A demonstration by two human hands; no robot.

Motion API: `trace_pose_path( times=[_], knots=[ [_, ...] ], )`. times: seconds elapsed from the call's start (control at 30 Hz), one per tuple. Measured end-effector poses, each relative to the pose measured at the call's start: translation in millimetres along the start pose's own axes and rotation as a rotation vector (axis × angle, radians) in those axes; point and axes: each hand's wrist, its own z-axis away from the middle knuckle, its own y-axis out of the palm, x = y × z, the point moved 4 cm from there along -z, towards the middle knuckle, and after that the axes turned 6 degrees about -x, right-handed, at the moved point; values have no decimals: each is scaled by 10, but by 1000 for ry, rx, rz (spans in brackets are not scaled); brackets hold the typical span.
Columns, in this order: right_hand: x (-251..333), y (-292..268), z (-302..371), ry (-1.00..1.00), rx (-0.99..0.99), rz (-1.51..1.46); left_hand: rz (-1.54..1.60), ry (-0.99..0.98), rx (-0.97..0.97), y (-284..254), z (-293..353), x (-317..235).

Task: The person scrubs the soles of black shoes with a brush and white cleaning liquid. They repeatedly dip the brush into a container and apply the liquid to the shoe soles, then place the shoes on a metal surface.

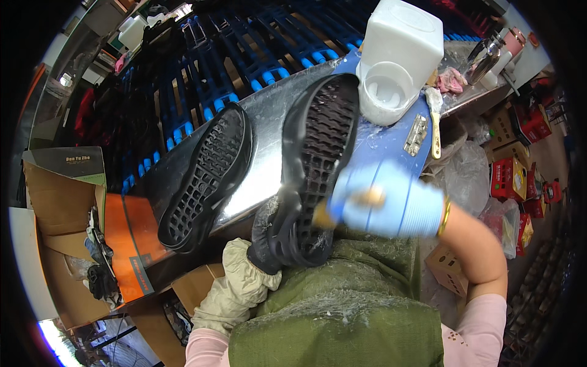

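Note:
A black shoe sole (pixel 329 122) lies at a slant over the table's near edge, its gridded hollow side facing up. My left hand (pixel 264 241), in a dark glove, grips it by the near end, with the fingers partly hidden. My right hand (pixel 391 199), in a light blue glove and smeared by motion, is closed round a brush (pixel 323 215). The yellowish brush tip is at the sole's right edge, over its near half; I cannot tell whether it touches. To the left, a second black sole (pixel 211 165) rests on the metal table, also hollow side up.
A white plastic jug (pixel 406 46) with a cut opening stands at the back right on a blue sheet (pixel 382 144). Beside it lie another brush (pixel 435 119) and a metal plate (pixel 416 134). Blue-tipped racks (pixel 263 76) line the far side. Cardboard boxes (pixel 64 208) stand left.

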Motion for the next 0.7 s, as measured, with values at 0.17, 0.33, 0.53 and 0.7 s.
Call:
trace_pose_path(
  times=[0.17,0.33,0.53,0.7],
  knots=[
    [-171,-1070,-14,-23,-594,169,693,-170,200,452,215,-402],
    [-812,-1219,26,163,-797,261,719,-252,127,645,9,-530],
    [-626,-1214,457,206,-1044,-175,778,-208,103,819,31,-357],
    [-830,-490,350,350,-652,-710,928,-154,208,910,20,-67]
  ],
)
